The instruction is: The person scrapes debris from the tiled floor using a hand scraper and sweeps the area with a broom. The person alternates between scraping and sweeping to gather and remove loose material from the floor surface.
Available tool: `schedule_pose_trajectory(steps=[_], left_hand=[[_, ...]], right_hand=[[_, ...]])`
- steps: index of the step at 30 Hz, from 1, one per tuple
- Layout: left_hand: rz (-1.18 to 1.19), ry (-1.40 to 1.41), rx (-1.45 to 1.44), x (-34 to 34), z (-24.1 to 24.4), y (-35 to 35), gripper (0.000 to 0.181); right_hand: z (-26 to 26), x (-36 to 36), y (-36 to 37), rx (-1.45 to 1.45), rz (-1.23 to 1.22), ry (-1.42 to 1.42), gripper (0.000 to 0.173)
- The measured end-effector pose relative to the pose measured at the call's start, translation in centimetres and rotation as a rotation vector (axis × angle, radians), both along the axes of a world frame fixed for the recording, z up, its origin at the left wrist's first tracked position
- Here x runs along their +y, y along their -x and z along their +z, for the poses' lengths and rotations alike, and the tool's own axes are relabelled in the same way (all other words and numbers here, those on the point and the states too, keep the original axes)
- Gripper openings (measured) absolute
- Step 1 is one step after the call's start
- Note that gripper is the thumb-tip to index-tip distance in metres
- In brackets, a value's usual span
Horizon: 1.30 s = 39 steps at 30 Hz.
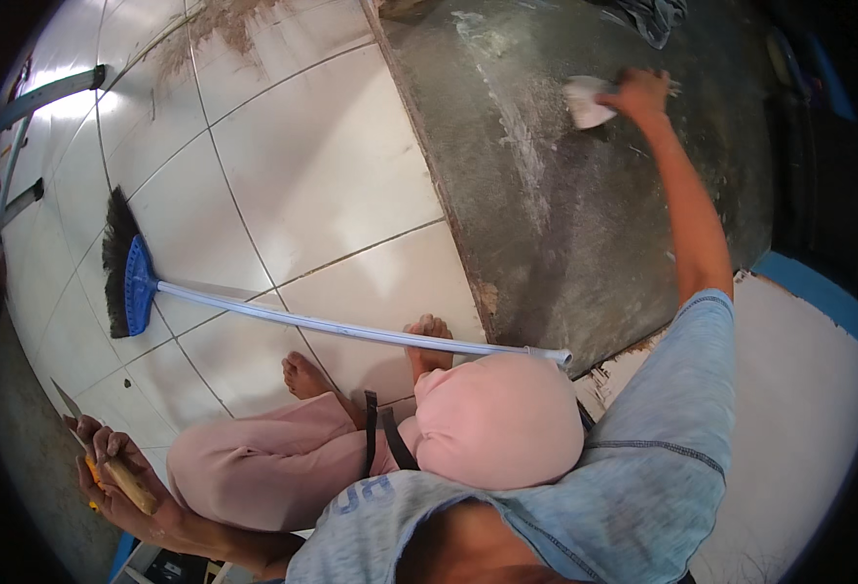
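Note:
My left hand (126, 482), low at the left, is closed around a wooden-handled knife (129, 485) with its narrow blade pointing up and left; something orange shows between the same fingers. At the upper right my right hand (641, 95) grips a whitish flat piece (587, 102), perhaps a cloth or scraper, against the dark grey concrete surface (582, 219). The hand is slightly blurred. Pale smears mark the surface to the left of it. Across the white floor tiles (319, 160) lies a broom with a blue head (137, 285) and black bristles, its pale handle reaching my knee.
Ladder-like metal legs (49, 95) stand at the upper left. Brown dirt (232, 29) is spread over the tiles at the top. A dark crumpled cloth (652, 18) lies beyond my right hand. A white panel (794, 409) with a blue edge is at the right.

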State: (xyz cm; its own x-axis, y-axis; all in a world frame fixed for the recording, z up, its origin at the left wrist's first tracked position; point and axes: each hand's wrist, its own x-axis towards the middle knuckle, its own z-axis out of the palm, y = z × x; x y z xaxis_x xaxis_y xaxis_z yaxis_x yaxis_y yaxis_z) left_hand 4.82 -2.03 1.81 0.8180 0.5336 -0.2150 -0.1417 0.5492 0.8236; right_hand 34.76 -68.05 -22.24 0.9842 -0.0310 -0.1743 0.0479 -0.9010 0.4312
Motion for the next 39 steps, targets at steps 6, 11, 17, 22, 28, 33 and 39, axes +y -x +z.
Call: schedule_pose_trajectory(steps=[6,11,17,22,28,33,39], left_hand=[[-0.001,-0.093,-0.049,-0.2,-0.4,0.5,0.045],[-0.046,0.005,-0.041,-0.5,0.1,0.1,0.044],[0.008,-0.149,-0.047,0.0,-0.1,0.6,0.045],[-0.083,0.009,-0.042,-0.2,-0.1,-0.2,0.044],[-0.055,-0.054,-0.046,-0.3,0.0,0.1,0.044],[-0.056,-0.057,0.01,0.9,-0.8,0.5,0.044],[-0.089,-0.183,0.066,7.2,-1.5,3.1,0.042]], right_hand=[[-1.7,7.7,3.5,0.122,0.16,-0.223,0.057],[-1.6,2.2,1.1,0.052,-0.022,-0.056,0.061],[-1.6,1.5,0.9,-0.004,-0.017,0.007,0.065],[-1.9,0.2,-1.3,-0.12,-0.067,-0.069,0.066],[-1.7,6.7,-0.4,0.068,0.018,-0.121,0.058],[-2.5,6.8,0.7,0.062,0.073,-0.265,0.064],[2.8,-16.3,2.3,-0.037,-0.631,0.085,0.081]])
